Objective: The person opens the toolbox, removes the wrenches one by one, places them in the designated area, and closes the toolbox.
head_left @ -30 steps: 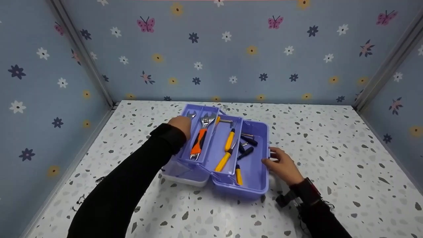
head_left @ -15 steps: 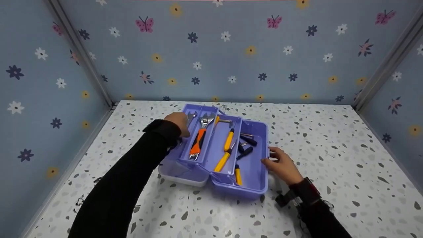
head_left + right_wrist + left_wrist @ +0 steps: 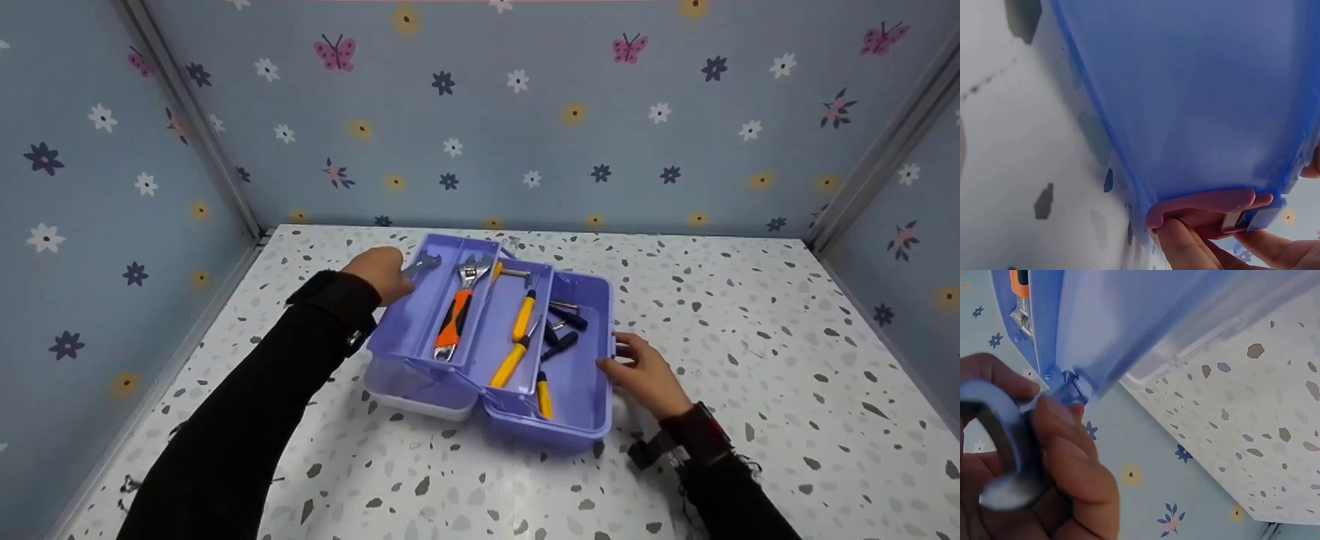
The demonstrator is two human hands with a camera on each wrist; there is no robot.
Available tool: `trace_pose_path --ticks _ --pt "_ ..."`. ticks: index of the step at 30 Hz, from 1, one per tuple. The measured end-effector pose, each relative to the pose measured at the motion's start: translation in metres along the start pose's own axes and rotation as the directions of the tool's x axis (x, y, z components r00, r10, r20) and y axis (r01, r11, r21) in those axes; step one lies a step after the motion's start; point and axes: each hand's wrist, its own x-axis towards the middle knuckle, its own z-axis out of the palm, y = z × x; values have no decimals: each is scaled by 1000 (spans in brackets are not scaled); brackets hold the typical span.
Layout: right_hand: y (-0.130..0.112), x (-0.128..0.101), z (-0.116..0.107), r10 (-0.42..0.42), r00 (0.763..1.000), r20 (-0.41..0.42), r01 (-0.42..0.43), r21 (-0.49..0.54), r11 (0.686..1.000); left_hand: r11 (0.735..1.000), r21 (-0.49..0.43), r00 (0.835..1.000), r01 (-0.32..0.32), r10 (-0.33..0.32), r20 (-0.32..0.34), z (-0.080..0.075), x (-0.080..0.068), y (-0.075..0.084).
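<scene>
Pinching the wrench (image 3: 422,264) between its ends in the left hand (image 3: 378,274), over the left tray (image 3: 401,330)'s edge, seemingly for balance; gripping the toolbox (image 3: 540,432), set toward the table (image 3: 480,502)'s back edge, near its latch (image 3: 1213,200) with the right hand (image 3: 649,381), likely for steadiness.

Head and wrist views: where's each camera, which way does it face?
Head: on the head, facing forward and down at the toolbox; left hand, right hand and sleeves show.
Left wrist: on that wrist, facing left fingers round a wrench.
Right wrist: likewise, facing right fingers at the toolbox latch.
Head and left wrist share the wrench.
</scene>
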Motion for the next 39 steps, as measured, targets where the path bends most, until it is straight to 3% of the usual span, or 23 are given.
trace_pose_path --ticks 5,10,13,16,20,23,25,27,30,32,35,39 --pt "1 -1 -3 1 1000 -4 -1 -8 1000 1000 -19 998 -4 3 -63 3 -2 6" --pt "0 -2 -4 -12 1000 -17 12 -34 999 994 -109 985 -20 1 -174 7 -9 21" --pt "-2 -3 -5 -18 999 -35 15 -86 996 975 -212 968 -60 5 -252 14 -17 35" --pt "-6 -4 -6 -23 997 -77 13 -126 992 932 -337 949 -133 21 -314 29 -27 49" --pt "-16 -6 -3 -77 983 -166 60 -107 992 883 -388 902 -264 85 -423 58 -42 66" --pt "-26 -9 3 -153 961 -230 143 -61 988 869 -338 845 -362 153 -512 81 -52 77" --pt "-32 -13 9 -200 948 -248 197 -40 980 853 -321 819 -411 191 -541 95 -58 82" --pt "-38 -17 15 -238 942 -236 241 -16 970 835 -313 798 -452 221 -561 108 -62 86" --pt "-44 -25 25 -275 945 -179 283 16 959 800 -335 783 -498 249 -570 127 -65 91" --pt "-47 -29 30 -297 946 -130 305 50 951 776 -352 777 -523 265 -572 138 -67 95" --pt "-50 -35 37 -323 944 -61 327 77 942 749 -381 783 -542 285 -553 153 -71 102" --pt "-52 -41 44 -331 944 3 329 78 941 748 -402 809 -528 301 -505 168 -77 115"
